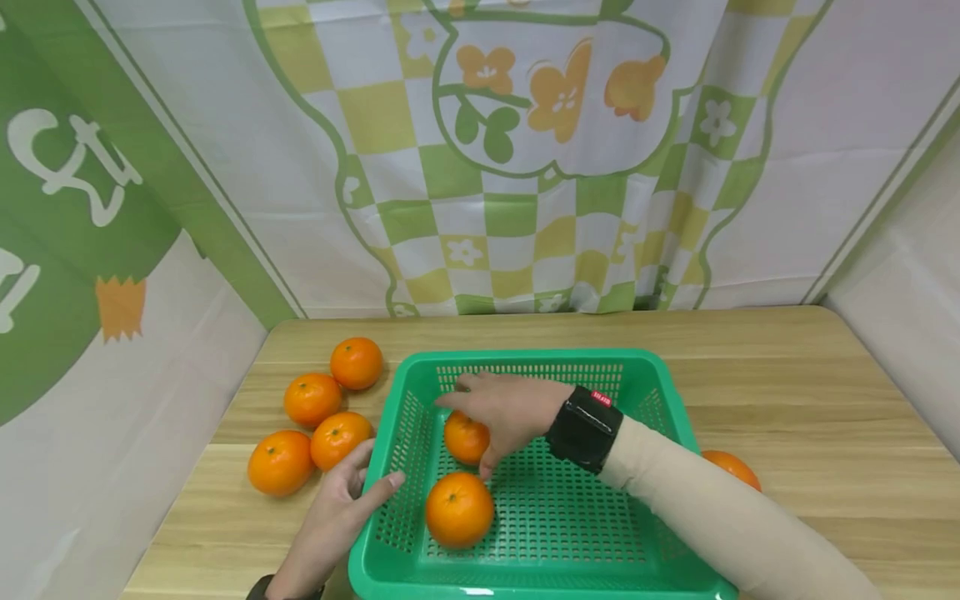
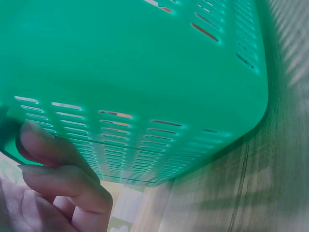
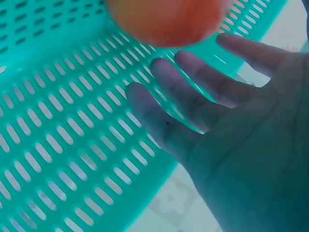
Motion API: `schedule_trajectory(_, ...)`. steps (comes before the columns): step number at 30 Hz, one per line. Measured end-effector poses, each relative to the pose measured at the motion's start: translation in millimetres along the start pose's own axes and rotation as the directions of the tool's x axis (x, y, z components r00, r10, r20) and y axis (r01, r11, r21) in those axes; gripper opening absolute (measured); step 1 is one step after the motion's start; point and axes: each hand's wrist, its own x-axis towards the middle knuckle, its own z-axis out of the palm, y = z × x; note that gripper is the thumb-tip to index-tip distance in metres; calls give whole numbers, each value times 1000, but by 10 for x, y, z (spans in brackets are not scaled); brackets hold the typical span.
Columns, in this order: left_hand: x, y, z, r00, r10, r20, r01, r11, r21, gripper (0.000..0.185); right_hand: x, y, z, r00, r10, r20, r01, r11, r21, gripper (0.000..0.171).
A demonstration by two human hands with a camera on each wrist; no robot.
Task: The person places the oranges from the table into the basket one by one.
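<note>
A wooden table (image 1: 787, 375) stands before a green checked curtain (image 1: 510, 167). The left hand (image 1: 337, 508) grips the green basket's (image 1: 525, 575) left rim; the right hand (image 1: 502, 408), fingers relaxed, hovers over an orange (image 1: 463, 440) inside the basket.

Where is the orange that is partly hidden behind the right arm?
In the head view, this orange lies on the wooden table, just outside the right wall of the green basket, half covered by the sleeve of the right arm.

Two oranges (image 1: 460, 508) in basket (image 1: 645, 367) on table (image 1: 825, 392)
</note>
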Motion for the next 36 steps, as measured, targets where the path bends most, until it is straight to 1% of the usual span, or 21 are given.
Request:
schedule_trajectory(6,-7,11,4,999,-25,-20,25,1000,-3,60,-141,20,-117,999,16,-42,-14,999,49,95)
schedule_trajectory(10,-9,22,-11,999,-26,-33,26,1000,3,59,-225,38,-194,997,15,-80,-8,996,84,86)
schedule_trajectory(17,-3,5,-14,999,-30,-20,30,1000,-5,60,-356,94,-298,992,41,-119,-28,993,111,86)
schedule_trajectory(21,-13,6,-5,999,-38,-32,38,999,-2,60,-454,114,-378,987,46,-151,-29,993,113,87)
schedule_trajectory(23,-10,3,-8,999,-29,-32,29,1000,0,59,-517,120,-419,985,45,-168,-26,993,113,87)
schedule_trajectory(30,4,-8,1,1000,-24,-16,24,1000,-1,58,-777,133,-501,976,47,-211,-29,995,91,90)
schedule_trajectory(36,-4,-1,-27,999,-27,-24,27,1000,-14,58,-895,159,-544,957,0,-291,10,999,33,86)
